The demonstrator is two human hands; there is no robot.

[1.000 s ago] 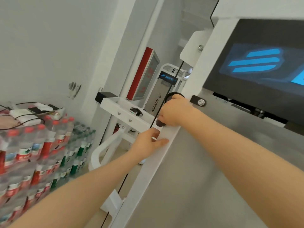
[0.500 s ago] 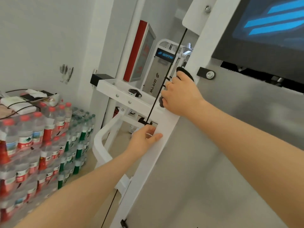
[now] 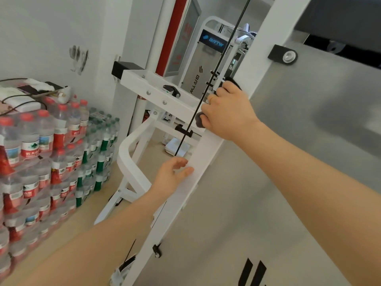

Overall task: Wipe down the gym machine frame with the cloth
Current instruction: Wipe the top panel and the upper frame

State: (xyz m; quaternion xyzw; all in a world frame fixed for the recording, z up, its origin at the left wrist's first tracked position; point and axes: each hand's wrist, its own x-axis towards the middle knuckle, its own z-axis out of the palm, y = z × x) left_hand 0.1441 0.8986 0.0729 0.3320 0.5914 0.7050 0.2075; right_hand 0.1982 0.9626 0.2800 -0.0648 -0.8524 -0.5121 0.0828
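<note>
A white upright post of the gym machine frame (image 3: pixel 208 147) slants from lower left to upper right. My right hand (image 3: pixel 226 112) grips a dark cloth (image 3: pixel 233 81) against the post's left edge; bits of the cloth show above and below my fingers. Lower on the same post, my left hand (image 3: pixel 173 176) holds the post's edge with the thumb on its front face. A black cable (image 3: pixel 208 85) runs just left of the post. Right of the post lies the machine's grey panel (image 3: pixel 309 162).
Stacked packs of water bottles (image 3: pixel 41 162) fill the left side by the wall, with cables and small items on top. A white crossbar (image 3: pixel 156 93) and a curved white bar (image 3: pixel 127 157) stand behind the post. Beige floor shows below them.
My right hand with the cloth has slid down the post. My left hand has also moved lower on the post. The view has tilted downward.
</note>
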